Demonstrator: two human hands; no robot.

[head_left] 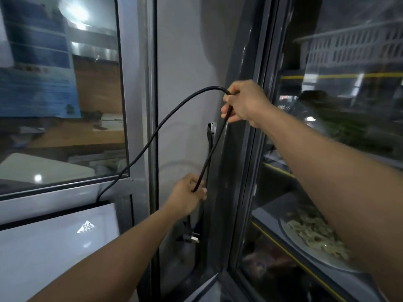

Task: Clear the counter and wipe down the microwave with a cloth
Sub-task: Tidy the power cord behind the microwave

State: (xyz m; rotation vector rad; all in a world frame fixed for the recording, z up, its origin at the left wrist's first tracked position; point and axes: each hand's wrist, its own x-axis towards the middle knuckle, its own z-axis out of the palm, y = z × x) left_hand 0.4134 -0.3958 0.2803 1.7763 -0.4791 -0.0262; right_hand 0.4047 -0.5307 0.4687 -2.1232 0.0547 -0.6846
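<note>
At lower left sits the white microwave [50, 253], its top bearing a hot-surface sticker, below a glass partition [61, 94]. From behind it a black power cord [152, 131] arcs up to the right hand [242, 103], whose fingers pinch the bend, then runs steeply down to the left hand [187, 192], closed around it. Below that nearer hand the plug [192, 237] dangles free, so the cord's slack lies between both hands, apparently for coiling.

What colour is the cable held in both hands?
Black. The cable shows best in the head view, against the pale grey panel.
</note>
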